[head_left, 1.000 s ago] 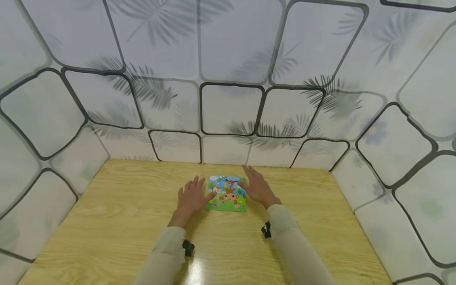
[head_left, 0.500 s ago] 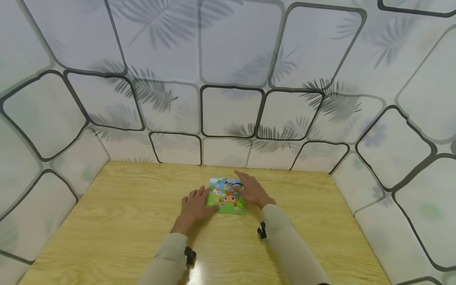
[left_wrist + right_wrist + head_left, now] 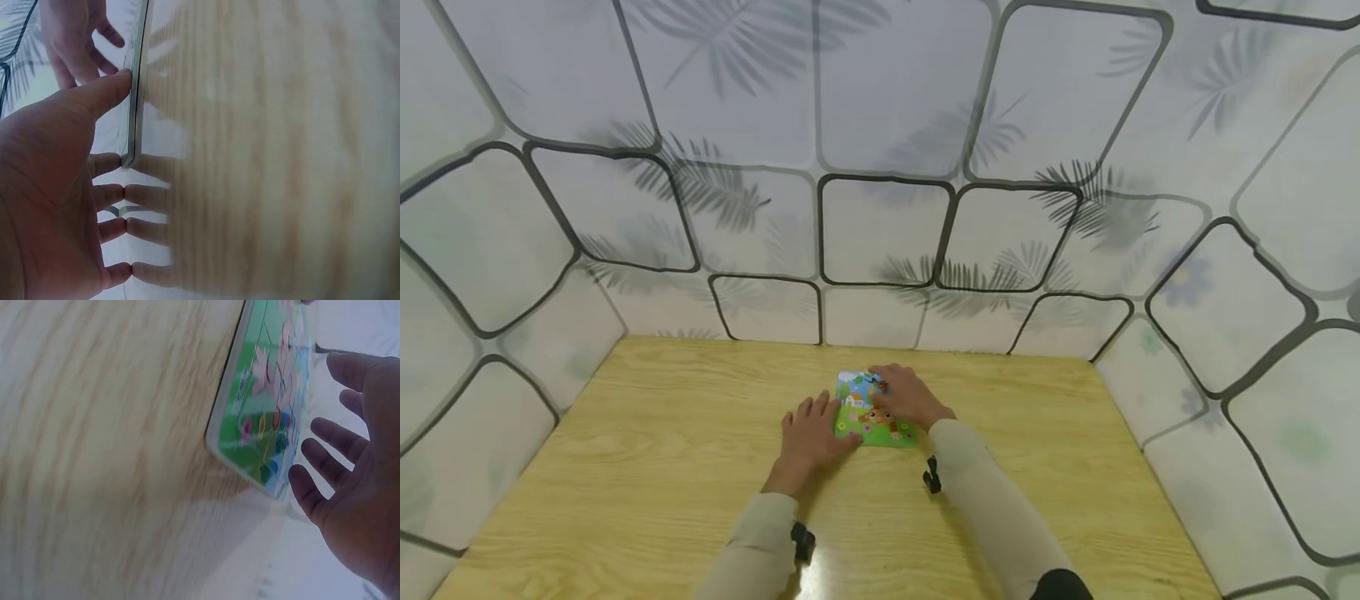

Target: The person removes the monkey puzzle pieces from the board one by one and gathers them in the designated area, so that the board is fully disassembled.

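Note:
A small jigsaw puzzle (image 3: pixel 883 436) with a cartoon monkey, a house and flowers lies flat on the wooden table; the right wrist view shows seams between pieces on the puzzle (image 3: pixel 256 425). My left hand (image 3: pixel 811 433) is at its left side. In the left wrist view, that hand's thumb (image 3: pixel 115 90) touches the puzzle's near edge, and its spread fingertips rest on the tabletop, the index at the corner. Over the puzzle's upper right part hovers my right hand (image 3: pixel 913 396), covering some of the picture. Its fingers (image 3: pixel 325 456) are loosely bent above the surface, with nothing between them.
The pale wood table (image 3: pixel 662 467) stretches out on both sides of the puzzle. Walls with a leaf and stone-outline pattern (image 3: pixel 880 233) enclose it at the back, left and right. Black wrist mounts (image 3: pixel 803 542) sit on both sleeves.
My right hand has moved left from the puzzle's right edge to over its upper part. My left hand has come slightly nearer and settled at the left edge and lower corner. The puzzle stays put.

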`<action>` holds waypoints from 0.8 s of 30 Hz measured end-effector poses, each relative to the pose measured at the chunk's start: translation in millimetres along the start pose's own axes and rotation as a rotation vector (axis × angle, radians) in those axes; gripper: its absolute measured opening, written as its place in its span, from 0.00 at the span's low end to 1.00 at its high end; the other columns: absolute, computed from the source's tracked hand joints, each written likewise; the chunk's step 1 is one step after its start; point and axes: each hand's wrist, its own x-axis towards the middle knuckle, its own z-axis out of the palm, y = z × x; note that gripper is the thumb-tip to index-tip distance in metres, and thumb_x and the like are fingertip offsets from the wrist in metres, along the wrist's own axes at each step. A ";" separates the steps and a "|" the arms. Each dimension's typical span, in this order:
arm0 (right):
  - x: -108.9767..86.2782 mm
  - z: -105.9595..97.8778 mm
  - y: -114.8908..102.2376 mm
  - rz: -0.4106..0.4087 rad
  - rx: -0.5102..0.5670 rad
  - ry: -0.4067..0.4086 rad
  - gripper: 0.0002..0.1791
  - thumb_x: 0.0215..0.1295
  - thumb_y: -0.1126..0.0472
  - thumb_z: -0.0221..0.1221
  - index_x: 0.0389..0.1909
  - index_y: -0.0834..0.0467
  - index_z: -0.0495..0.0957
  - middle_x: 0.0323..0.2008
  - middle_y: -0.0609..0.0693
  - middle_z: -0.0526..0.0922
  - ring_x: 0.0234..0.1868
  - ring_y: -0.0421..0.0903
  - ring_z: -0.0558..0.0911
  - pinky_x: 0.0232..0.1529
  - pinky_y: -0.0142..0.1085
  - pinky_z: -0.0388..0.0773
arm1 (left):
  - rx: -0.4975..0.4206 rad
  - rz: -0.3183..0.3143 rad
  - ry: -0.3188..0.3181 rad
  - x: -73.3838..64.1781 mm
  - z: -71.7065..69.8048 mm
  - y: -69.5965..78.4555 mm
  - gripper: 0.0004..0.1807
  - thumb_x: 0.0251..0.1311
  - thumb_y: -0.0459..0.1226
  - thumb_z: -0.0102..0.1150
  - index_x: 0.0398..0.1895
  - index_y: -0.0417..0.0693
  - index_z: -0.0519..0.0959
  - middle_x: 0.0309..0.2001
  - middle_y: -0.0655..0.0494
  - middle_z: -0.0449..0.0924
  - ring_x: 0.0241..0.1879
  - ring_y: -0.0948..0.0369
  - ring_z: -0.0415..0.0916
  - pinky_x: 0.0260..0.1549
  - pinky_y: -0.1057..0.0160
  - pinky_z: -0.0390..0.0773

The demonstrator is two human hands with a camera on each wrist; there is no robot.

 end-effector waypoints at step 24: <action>34.3 13.0 -31.1 0.028 -0.182 -0.100 0.23 0.69 0.47 0.53 0.64 0.43 0.71 0.60 0.52 0.67 0.60 0.52 0.68 0.52 0.49 0.75 | -0.045 -0.022 0.022 -0.9 4.5 -0.6 0.42 0.57 0.62 0.55 0.71 0.50 0.64 0.75 0.47 0.55 0.74 0.41 0.50 0.68 0.32 0.48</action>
